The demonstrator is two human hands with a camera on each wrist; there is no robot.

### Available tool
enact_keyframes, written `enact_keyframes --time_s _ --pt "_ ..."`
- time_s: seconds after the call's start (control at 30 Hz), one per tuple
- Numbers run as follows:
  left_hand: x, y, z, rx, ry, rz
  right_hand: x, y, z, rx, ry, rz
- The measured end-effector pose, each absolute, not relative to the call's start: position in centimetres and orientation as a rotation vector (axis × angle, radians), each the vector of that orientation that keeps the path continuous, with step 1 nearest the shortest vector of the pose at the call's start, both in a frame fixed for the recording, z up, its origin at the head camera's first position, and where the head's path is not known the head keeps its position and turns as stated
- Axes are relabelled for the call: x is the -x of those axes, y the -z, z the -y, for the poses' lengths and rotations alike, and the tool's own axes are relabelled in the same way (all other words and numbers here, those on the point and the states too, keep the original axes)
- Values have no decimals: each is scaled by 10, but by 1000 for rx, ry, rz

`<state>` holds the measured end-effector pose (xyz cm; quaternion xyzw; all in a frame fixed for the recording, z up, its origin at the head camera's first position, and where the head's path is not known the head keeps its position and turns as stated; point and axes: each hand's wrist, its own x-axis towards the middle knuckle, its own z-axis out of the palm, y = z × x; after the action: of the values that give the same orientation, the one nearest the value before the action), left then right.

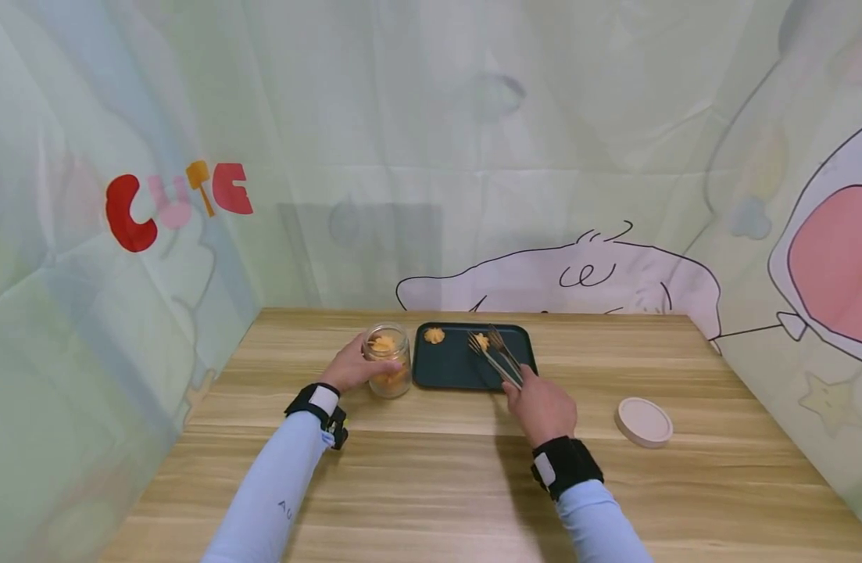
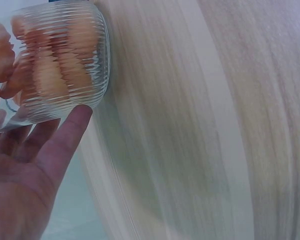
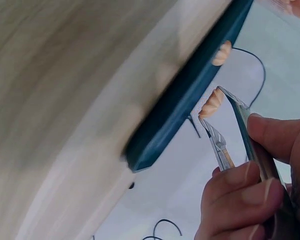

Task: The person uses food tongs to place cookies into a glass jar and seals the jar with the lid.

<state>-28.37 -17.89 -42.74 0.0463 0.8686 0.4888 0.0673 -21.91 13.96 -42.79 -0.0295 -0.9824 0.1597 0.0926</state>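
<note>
My left hand [image 1: 349, 369] grips a clear glass jar [image 1: 397, 353] standing on the table, the thumb across its front. Ribbed orange snack pieces [image 2: 50, 75] fill much of the jar, which has no lid on. In my right hand [image 1: 543, 407] are metal tongs [image 1: 501, 369] with fork-shaped ends, reaching over a dark green tray [image 1: 445, 371]. A ridged snack piece [image 3: 212, 104] sits between the fork tips, raised above the tray in the right wrist view. Another flower-shaped piece [image 1: 434, 335] lies at the tray's far left corner.
A round pale pink lid [image 1: 644, 422] lies on the wooden table [image 1: 416, 485], to the right of my right hand. The tray is just right of the jar. A printed cloth [image 1: 374, 156] hangs behind the table and along both sides.
</note>
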Motion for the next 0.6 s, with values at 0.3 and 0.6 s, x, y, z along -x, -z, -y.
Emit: enact_keyframes --time_s 0.3,0.6 --pt "284 428 179 -129 -1473 -2613 211 406 -128 11 -510 2865" --pt "285 429 179 -108 -1493 -2604 198 383 -110 -118 -490 2808"
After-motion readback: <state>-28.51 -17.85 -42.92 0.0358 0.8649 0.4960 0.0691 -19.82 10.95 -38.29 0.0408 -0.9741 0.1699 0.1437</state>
